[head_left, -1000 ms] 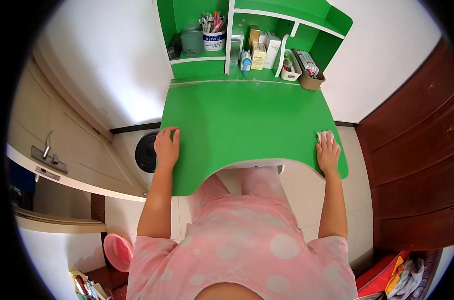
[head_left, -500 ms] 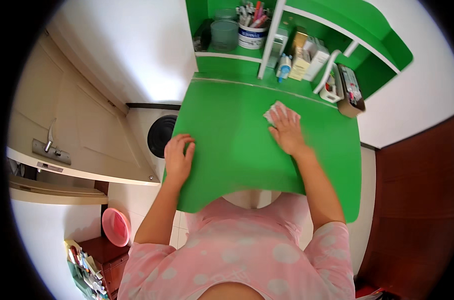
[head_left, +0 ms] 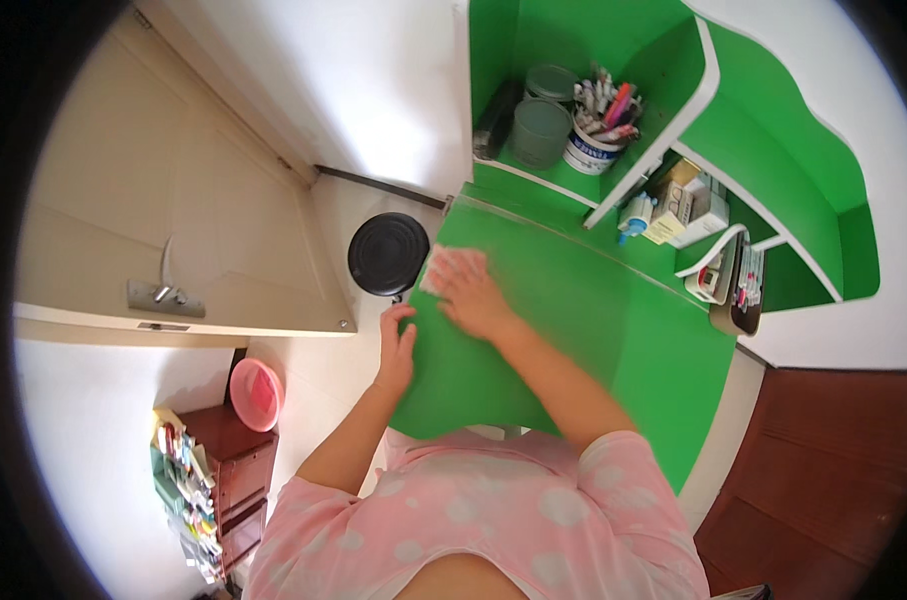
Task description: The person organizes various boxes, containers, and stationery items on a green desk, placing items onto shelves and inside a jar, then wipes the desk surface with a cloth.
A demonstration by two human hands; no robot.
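A pink and white cloth lies on the green desk, close to its far left corner. My right hand presses the cloth flat with its fingers stretched over it, and the right forearm reaches across the desk. My left hand rests at the desk's left edge, a little nearer to me than the cloth. It holds nothing; its fingers are slightly bent and apart.
Along the desk's back, a green shelf holds a pen tub, boxes and a white basket. Left of the desk are a black round lidded bin, a door and a pink basin.
My right hand has swept the cloth from the far right part of the desk to its left edge. My left hand stays at the left edge. The view has turned.
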